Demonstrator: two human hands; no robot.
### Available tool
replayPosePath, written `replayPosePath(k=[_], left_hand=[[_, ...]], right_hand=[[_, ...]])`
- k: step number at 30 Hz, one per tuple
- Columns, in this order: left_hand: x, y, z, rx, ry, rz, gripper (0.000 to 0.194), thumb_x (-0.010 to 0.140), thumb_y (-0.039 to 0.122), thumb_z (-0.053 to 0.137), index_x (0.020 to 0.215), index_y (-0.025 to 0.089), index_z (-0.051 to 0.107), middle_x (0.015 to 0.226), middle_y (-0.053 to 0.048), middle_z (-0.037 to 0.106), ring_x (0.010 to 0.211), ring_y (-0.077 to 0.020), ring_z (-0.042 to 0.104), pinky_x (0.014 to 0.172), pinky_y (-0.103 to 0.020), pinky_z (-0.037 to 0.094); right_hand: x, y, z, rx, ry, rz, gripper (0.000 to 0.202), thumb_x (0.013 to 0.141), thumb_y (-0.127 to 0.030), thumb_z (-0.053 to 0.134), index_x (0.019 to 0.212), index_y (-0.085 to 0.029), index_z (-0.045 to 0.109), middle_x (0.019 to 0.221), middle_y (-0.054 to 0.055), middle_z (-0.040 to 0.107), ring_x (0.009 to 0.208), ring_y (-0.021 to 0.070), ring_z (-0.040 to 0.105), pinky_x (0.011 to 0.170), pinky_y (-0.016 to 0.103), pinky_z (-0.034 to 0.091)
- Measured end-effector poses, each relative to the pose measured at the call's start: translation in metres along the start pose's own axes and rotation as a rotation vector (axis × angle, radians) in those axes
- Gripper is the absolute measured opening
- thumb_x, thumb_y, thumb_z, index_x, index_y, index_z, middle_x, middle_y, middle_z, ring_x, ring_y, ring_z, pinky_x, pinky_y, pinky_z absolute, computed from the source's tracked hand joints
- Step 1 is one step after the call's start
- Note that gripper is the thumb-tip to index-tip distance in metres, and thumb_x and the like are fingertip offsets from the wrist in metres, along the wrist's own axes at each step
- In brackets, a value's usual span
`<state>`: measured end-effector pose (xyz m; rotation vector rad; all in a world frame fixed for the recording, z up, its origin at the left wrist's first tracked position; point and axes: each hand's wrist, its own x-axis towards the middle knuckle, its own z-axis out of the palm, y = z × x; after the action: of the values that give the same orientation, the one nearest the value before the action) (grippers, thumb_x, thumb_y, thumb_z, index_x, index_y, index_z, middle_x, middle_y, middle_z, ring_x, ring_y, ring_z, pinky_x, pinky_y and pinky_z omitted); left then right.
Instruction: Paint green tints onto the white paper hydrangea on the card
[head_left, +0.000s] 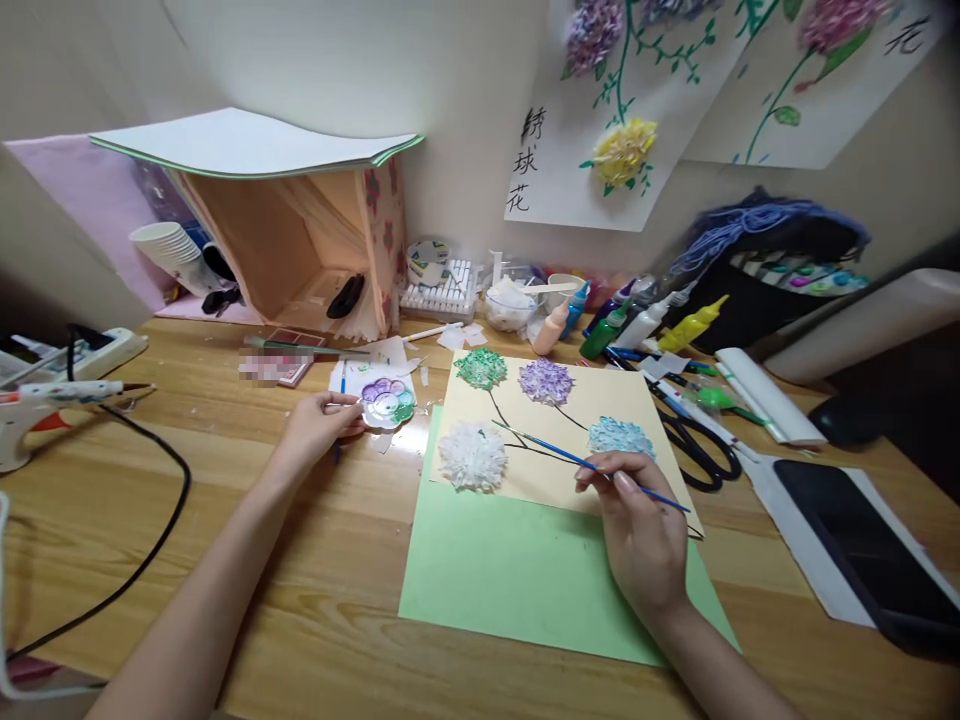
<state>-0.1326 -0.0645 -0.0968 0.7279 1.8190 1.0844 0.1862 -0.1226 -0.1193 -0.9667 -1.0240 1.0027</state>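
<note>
My right hand point(646, 535) is closed around a thin blue paintbrush point(559, 451), its tip over the cream card point(555, 490) near the white flower. On that card sit fluffy paper flowers: a green one point(481, 369), a purple one point(546, 381), a blue one point(621, 437) and a white one point(472, 457). Dark painted stems run between them. Under the card lies a green sheet point(517, 570). At the left, my left hand point(321, 430) pinches the edge of a flower-shaped paint palette point(387, 402) with purple, blue and green paint in its wells.
Paint bottles point(604, 332) line the back, beside a bowl point(511, 303) of white material. Black-handled scissors point(697, 455) and a phone point(862, 550) lie to the right. A glue gun point(45, 400), its cable point(184, 490) and an open box point(300, 240) occupy the left.
</note>
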Motion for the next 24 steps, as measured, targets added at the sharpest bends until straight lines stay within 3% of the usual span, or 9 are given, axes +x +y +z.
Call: replayPosePath(k=[3,6,8,10,12,14,19,24], left_hand=[[-0.002,0.0,-0.01,0.137,0.045,0.106,0.019,0.076,0.021,0.067,0.093,0.013,0.061,0.071,-0.007,0.071,0.068,-0.0174,0.069,0.069,-0.028,0.056],[-0.017,0.005,-0.014,0.485,0.296,0.344,0.03,0.079,0.038,0.062,0.099,0.015,0.062,0.084,-0.009,0.072,0.077,-0.0227,0.069,0.072,-0.033,0.053],[-0.031,0.006,-0.007,0.64,0.368,0.481,0.029,0.082,0.043,0.055,0.091,0.017,0.065,0.089,-0.009,0.072,0.082,-0.0239,0.067,0.075,-0.033,0.049],[-0.044,0.004,0.008,0.612,0.164,0.495,0.032,0.083,0.046,0.051,0.079,0.017,0.065,0.08,-0.007,0.071,0.075,-0.022,0.065,0.067,-0.029,0.046],[-0.052,-0.003,0.025,0.556,-0.103,0.38,0.036,0.082,0.049,0.05,0.073,0.017,0.064,0.069,-0.005,0.068,0.064,-0.02,0.063,0.055,-0.027,0.043],[-0.055,-0.011,0.038,0.505,-0.257,0.287,0.037,0.08,0.05,0.051,0.076,0.015,0.065,0.067,-0.005,0.067,0.059,-0.0191,0.061,0.049,-0.026,0.041],[-0.053,-0.024,0.044,0.484,-0.352,0.255,0.027,0.07,0.041,0.061,0.072,0.014,0.065,0.061,-0.002,0.063,0.049,-0.0133,0.054,0.048,-0.024,0.037],[-0.06,-0.018,0.042,0.514,-0.432,0.187,0.021,0.067,0.035,0.062,0.062,0.014,0.063,0.054,0.0,0.06,0.041,-0.0087,0.045,0.044,-0.022,0.032]], right_hand=[[0.002,-0.005,-0.002,0.031,0.049,0.016,0.01,0.083,-0.026,0.056,0.077,-0.021,0.064,0.077,0.0,0.059,0.072,0.0118,0.058,0.065,0.024,0.049],[0.002,-0.01,-0.004,0.064,0.084,0.025,0.01,0.082,-0.026,0.056,0.076,-0.021,0.063,0.077,0.001,0.058,0.072,0.0121,0.058,0.065,0.025,0.049],[0.001,-0.013,-0.005,0.083,0.099,0.031,0.01,0.081,-0.026,0.056,0.076,-0.02,0.063,0.078,0.001,0.058,0.071,0.0122,0.058,0.065,0.026,0.049],[0.001,-0.013,-0.004,0.096,0.106,0.044,0.011,0.081,-0.026,0.056,0.076,-0.02,0.063,0.079,0.001,0.058,0.071,0.0122,0.058,0.066,0.027,0.049],[0.0,-0.013,-0.003,0.106,0.104,0.061,0.01,0.081,-0.026,0.057,0.076,-0.02,0.064,0.079,0.001,0.059,0.071,0.0123,0.059,0.067,0.027,0.049],[-0.001,-0.013,-0.002,0.12,0.095,0.078,0.01,0.081,-0.027,0.057,0.077,-0.02,0.064,0.079,0.001,0.06,0.071,0.0125,0.059,0.066,0.027,0.049],[-0.005,-0.014,0.0,0.149,0.064,0.102,0.011,0.082,-0.029,0.057,0.077,-0.021,0.063,0.077,0.0,0.061,0.071,0.0122,0.059,0.067,0.027,0.048],[-0.005,-0.017,0.001,0.147,0.06,0.086,0.01,0.081,-0.028,0.057,0.076,-0.021,0.064,0.078,0.0,0.06,0.073,0.0125,0.061,0.067,0.027,0.049]])
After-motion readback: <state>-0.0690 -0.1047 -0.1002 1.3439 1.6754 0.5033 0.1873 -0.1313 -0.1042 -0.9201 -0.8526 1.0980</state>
